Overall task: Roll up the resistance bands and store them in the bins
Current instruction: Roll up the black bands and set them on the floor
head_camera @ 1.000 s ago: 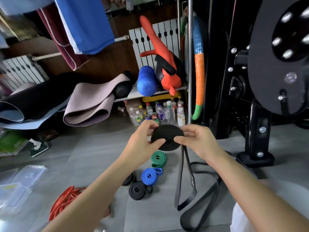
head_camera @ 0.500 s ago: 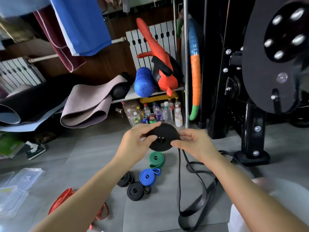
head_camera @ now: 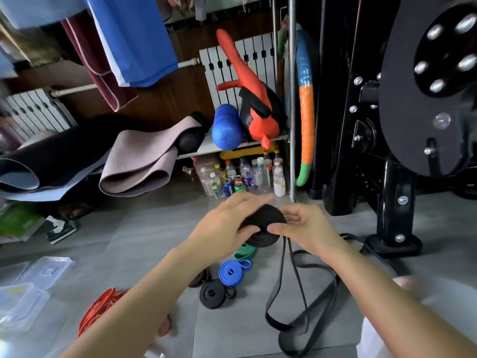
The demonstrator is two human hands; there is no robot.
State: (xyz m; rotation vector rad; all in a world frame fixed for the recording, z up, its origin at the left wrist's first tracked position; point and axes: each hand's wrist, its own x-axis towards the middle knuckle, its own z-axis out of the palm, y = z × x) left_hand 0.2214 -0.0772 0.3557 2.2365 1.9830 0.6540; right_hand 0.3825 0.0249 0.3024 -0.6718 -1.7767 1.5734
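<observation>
I hold a partly rolled black resistance band (head_camera: 265, 222) in front of me with both hands. My left hand (head_camera: 227, 223) grips the coil from the left, thumb on its face. My right hand (head_camera: 302, 223) pinches its right edge, where the loose tail (head_camera: 294, 301) hangs down and loops on the floor. Rolled bands lie on the floor below: a green one (head_camera: 245, 250), a blue one (head_camera: 231, 272), a black one (head_camera: 213, 293) and another dark one (head_camera: 200, 277) partly hidden by my left arm. A loose red band (head_camera: 100, 306) lies at the lower left. Clear plastic bins (head_camera: 23, 301) sit at the far left.
A clear lid (head_camera: 46, 270) lies by the bins. Yoga mats (head_camera: 134, 161) droop off a low shelf at the left. Several bottles and cans (head_camera: 242, 177) stand under the shelf. A black exercise machine (head_camera: 395, 177) with its foot on the floor fills the right side.
The coil has tipped from facing me to lying flatter between my hands, and both hands have turned around it. The hanging tail has swung slightly.
</observation>
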